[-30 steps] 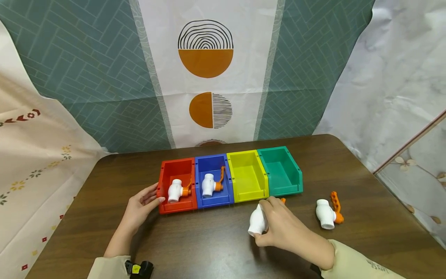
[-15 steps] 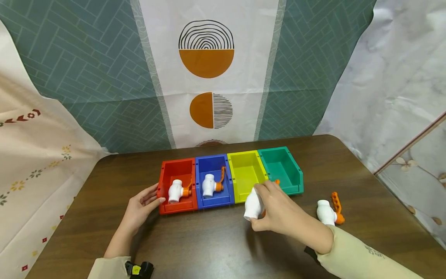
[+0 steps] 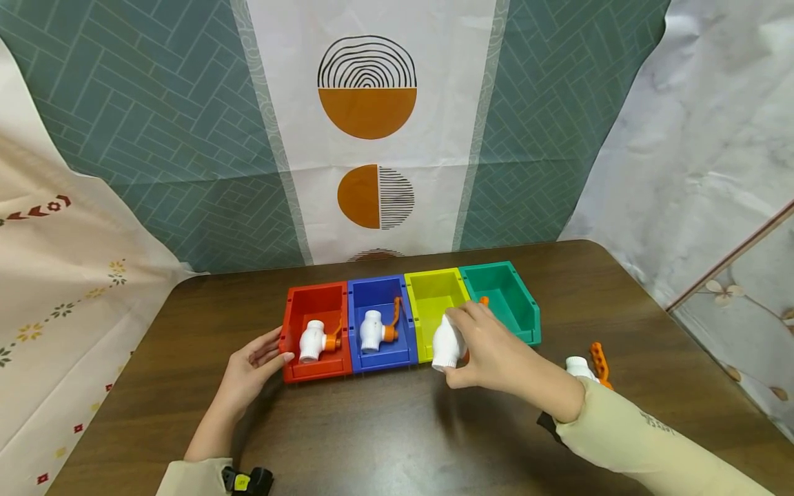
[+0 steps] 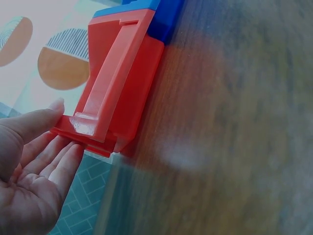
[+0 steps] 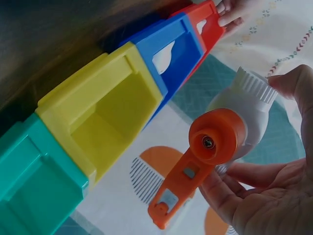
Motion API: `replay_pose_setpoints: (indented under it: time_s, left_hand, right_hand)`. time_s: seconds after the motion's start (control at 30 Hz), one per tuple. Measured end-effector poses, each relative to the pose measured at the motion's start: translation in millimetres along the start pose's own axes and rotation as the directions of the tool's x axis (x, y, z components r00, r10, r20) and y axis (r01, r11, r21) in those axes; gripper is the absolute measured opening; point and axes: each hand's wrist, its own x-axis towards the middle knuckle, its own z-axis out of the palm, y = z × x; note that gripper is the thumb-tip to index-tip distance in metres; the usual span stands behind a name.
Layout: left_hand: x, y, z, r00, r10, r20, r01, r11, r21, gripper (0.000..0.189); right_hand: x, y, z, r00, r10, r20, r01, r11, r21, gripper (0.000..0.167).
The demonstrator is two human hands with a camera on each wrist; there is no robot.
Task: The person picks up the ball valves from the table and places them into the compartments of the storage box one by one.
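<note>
My right hand (image 3: 493, 351) grips a white ball valve (image 3: 446, 343) with an orange lever (image 5: 183, 181), held in the air over the front of the yellow bin (image 3: 431, 293). In the right wrist view, thumb and fingertips pinch the valve's two white ends. My left hand (image 3: 248, 372) holds the left side of the red bin (image 3: 318, 372), its thumb at the rim and its fingers against the outside. One white ball valve (image 3: 311, 342) lies in the red bin, another white valve (image 3: 371, 332) in the blue bin (image 3: 384, 359).
To the right of the yellow bin stands the joined green bin (image 3: 499, 296). Another ball valve (image 3: 578, 366) lies on the brown table (image 3: 347, 434) at the right, partly hidden by my right sleeve. Patterned cloth (image 3: 397, 238) hangs behind the table.
My right hand has moved the ball valve up and away from me, from in front of the bins to over the yellow bin's front. The left hand has stayed in place.
</note>
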Motion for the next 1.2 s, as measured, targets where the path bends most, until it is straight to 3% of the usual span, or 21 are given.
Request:
replay_pose_setpoints:
  time_s: [0.57, 1.2]
  left_hand:
    - [-0.8, -0.5, -0.8, 1.0, -0.019, 0.01, 0.019, 1.0, -0.021, 0.066]
    - [-0.7, 1.0, 0.4, 1.0, 0.01, -0.012, -0.01, 1.0, -0.01, 0.064]
  right_hand:
    - [35.8, 26.0, 10.8, 1.0, -0.014, 0.027, 0.013, 1.0, 0.009, 0.065]
    - [51.4, 47.9, 34.4, 0.993, 0.022, 0.118, -0.028, 0.999, 0.045, 0.069]
